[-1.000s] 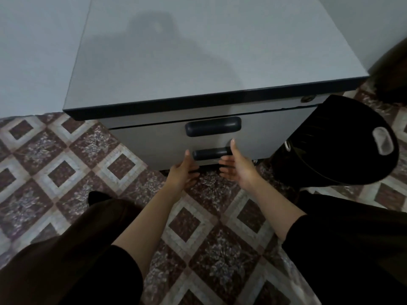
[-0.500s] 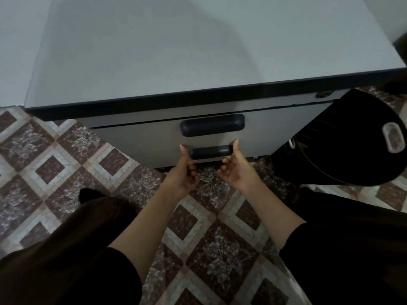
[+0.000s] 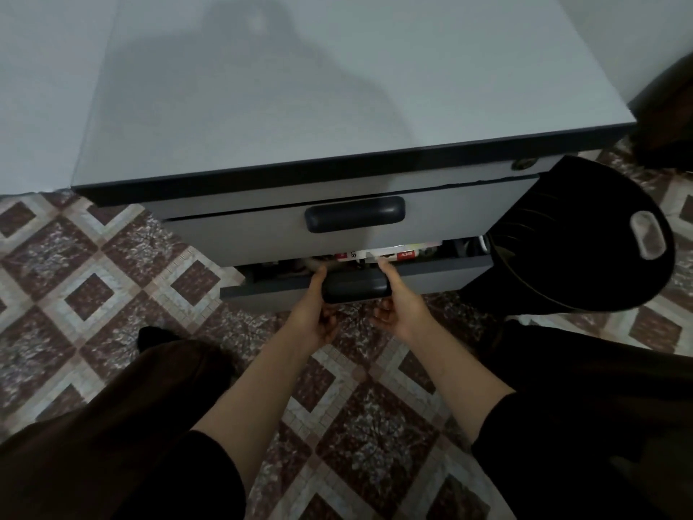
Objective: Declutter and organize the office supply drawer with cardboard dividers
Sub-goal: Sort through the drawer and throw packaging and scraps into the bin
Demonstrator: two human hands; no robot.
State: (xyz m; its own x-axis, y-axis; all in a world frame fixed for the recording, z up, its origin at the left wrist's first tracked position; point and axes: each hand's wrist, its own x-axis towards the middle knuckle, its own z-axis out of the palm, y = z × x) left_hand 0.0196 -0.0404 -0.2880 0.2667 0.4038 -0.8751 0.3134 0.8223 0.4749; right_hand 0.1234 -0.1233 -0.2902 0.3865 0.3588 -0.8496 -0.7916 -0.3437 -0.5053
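Head view: our left hand (image 3: 315,317) and right hand (image 3: 399,313) curl around the handle (image 3: 354,289) of the lower drawer (image 3: 442,277), partly open beneath the upper drawer (image 3: 262,234). It looks rigid and probably heavy, best pulled there with 2 hands.

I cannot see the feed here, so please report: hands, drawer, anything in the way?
Gripping handle: left hand, right hand. The lower drawer part open, clutter inside. A black round object close beside its right end.

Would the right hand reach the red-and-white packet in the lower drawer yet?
Probably not: the lower drawer is barely open, the upper drawer overhangs the packet, and the right hand grips the handle.
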